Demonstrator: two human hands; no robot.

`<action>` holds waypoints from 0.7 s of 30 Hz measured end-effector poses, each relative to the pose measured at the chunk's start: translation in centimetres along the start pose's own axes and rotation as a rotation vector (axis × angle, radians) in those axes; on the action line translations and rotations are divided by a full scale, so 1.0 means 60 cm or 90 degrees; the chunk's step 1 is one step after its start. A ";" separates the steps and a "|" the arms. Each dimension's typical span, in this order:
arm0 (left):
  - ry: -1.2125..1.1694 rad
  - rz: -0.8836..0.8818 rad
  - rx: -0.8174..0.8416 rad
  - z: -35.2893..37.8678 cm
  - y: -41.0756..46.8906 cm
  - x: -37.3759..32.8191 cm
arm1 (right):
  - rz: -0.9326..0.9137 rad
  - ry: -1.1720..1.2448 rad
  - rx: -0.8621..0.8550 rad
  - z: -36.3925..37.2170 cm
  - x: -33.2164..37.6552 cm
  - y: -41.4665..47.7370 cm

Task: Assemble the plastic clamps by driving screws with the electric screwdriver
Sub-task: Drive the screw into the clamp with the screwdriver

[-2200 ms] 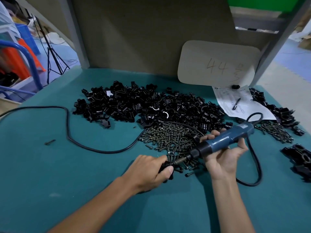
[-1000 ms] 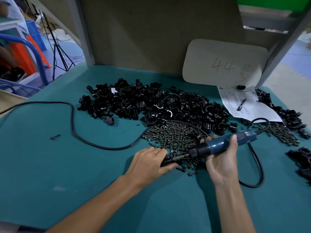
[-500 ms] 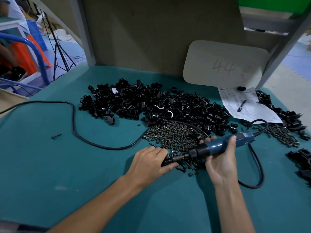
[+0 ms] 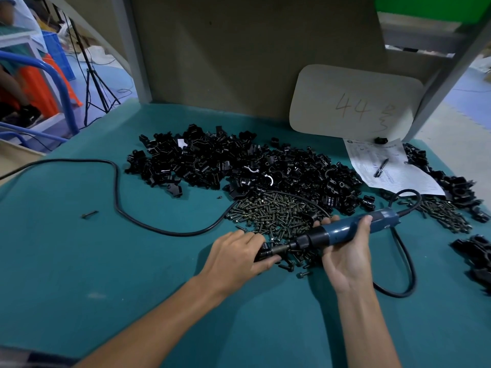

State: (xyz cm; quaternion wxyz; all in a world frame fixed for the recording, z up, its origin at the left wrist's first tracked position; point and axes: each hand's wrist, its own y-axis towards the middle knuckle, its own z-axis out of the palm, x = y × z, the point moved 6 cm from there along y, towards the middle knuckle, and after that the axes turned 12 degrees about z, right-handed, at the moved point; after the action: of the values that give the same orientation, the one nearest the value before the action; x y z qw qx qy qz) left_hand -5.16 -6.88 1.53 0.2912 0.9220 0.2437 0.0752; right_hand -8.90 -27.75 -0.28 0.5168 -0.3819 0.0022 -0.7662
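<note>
My right hand (image 4: 345,257) grips the blue electric screwdriver (image 4: 348,230), which lies nearly flat and points left. Its dark bit meets a black plastic clamp (image 4: 263,253) that my left hand (image 4: 236,257) holds down on the teal table; the hand hides most of the clamp. Just behind both hands lies a pile of dark screws (image 4: 273,212). A large heap of black clamp parts (image 4: 239,164) spreads across the middle of the table.
The screwdriver's black cable (image 4: 117,192) loops over the left of the table and curls again at the right (image 4: 406,274). A paper sheet with a pen (image 4: 385,166), a second screw pile (image 4: 446,213), more black clamps (image 4: 475,257) and a "44" card (image 4: 353,102) are at the right.
The screwdriver has tilted lower and flatter against the clamp. Both hands have stayed at the same spot in front of the screw pile.
</note>
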 end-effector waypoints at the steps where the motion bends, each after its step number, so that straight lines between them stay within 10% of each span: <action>1: -0.005 -0.002 0.004 0.000 0.000 0.000 | 0.002 0.002 0.000 0.000 0.000 -0.001; 14: -0.192 -0.118 0.069 0.006 0.000 0.010 | 0.022 0.044 0.046 0.015 0.009 -0.007; 21: -0.382 -0.290 -0.113 -0.004 -0.019 0.055 | -0.053 -0.198 -0.050 -0.002 0.104 -0.011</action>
State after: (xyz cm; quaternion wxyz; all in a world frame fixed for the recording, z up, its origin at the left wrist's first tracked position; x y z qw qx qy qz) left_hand -2.80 -4.33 1.07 0.4378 0.7963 0.3388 -0.2438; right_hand -10.58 -32.44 3.52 0.4636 -0.5155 -0.0634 -0.7179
